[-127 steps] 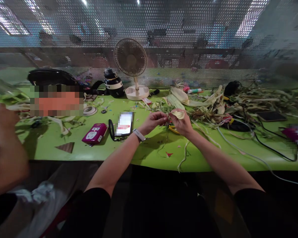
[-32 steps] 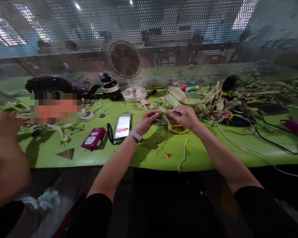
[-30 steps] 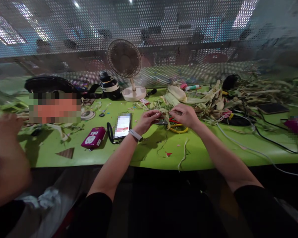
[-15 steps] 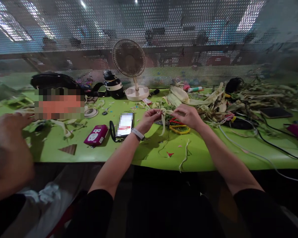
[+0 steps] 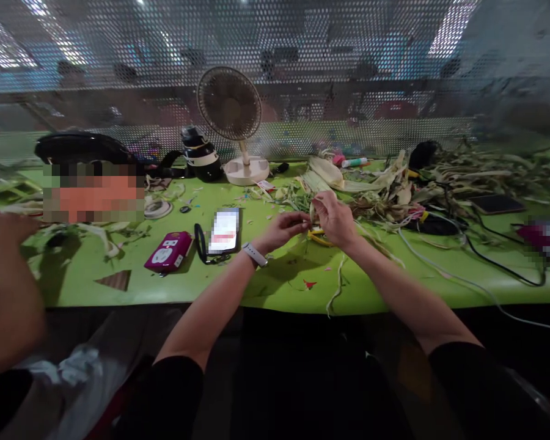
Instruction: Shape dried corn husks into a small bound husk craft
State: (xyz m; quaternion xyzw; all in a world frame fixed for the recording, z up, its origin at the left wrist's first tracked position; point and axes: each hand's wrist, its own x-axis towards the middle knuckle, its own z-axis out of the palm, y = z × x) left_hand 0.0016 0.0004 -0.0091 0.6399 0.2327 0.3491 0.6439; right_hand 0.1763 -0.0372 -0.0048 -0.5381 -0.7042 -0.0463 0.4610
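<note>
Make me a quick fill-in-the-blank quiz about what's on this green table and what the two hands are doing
1. Both hands, left hand and right hand, pinch a strip of corn ____.
2. The left wrist wears a ____.
3. The white fan stands at the table's ____ edge.
4. The phone lies to the ____ of the pink box.

Missing words: husk; watch; far; right

one head-worn view – looking forward and down, close over the green table (image 5: 119, 287).

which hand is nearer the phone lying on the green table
Left. The left hand is a short way to the right of the phone with the lit screen; the right hand is farther right, beyond the left.
</note>
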